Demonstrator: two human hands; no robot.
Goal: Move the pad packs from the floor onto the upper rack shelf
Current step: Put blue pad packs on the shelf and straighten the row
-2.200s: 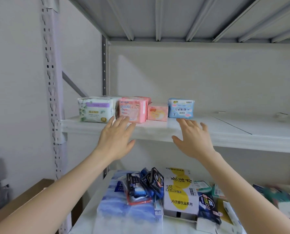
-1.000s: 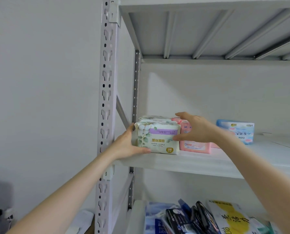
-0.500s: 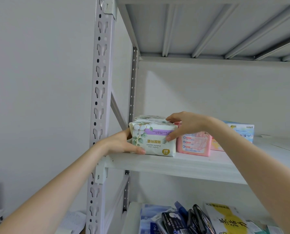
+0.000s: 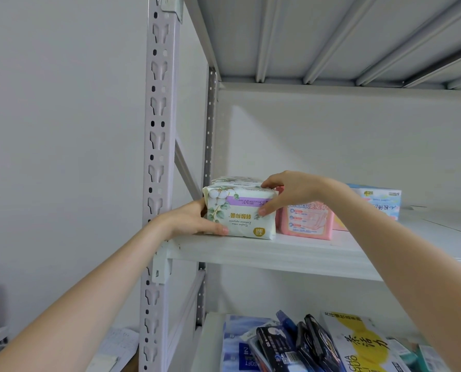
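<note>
A pale grey metal rack is seen against a plain white wall, with a perforated upright post [image 4: 158, 157] at the left and the ribbed underside of a higher shelf overhead. On the upper rack shelf [image 4: 291, 253], near its left front corner, a white pad pack [image 4: 240, 213] is set down with its base on the shelf board. The pack is soft and pillow-shaped, printed with green leaves and white cotton bolls, crossed by a lilac band, and marked with a small yellow badge low on its front; the print is seen upside down. The edge of a similar pack is visible just behind it. Just beside it on the right a pink pad pack [image 4: 307, 221] is stood, and further right a blue pad pack [image 4: 382, 200] is placed, partly hidden by the right forearm. The white pack is grasped from both ends. The left hand [image 4: 186, 218] is wrapped round its left end, the thumb laid along the lower front edge and the fingers hidden behind the pack. The right hand [image 4: 285, 191] is arched over the top right corner, the fingers curled onto the top and the thumb pressed on the front face. Both forearms are extended upward from below. On the lower shelf dark packets [image 4: 304, 342] and a yellow-and-white box [image 4: 363, 345] are piled.
</note>
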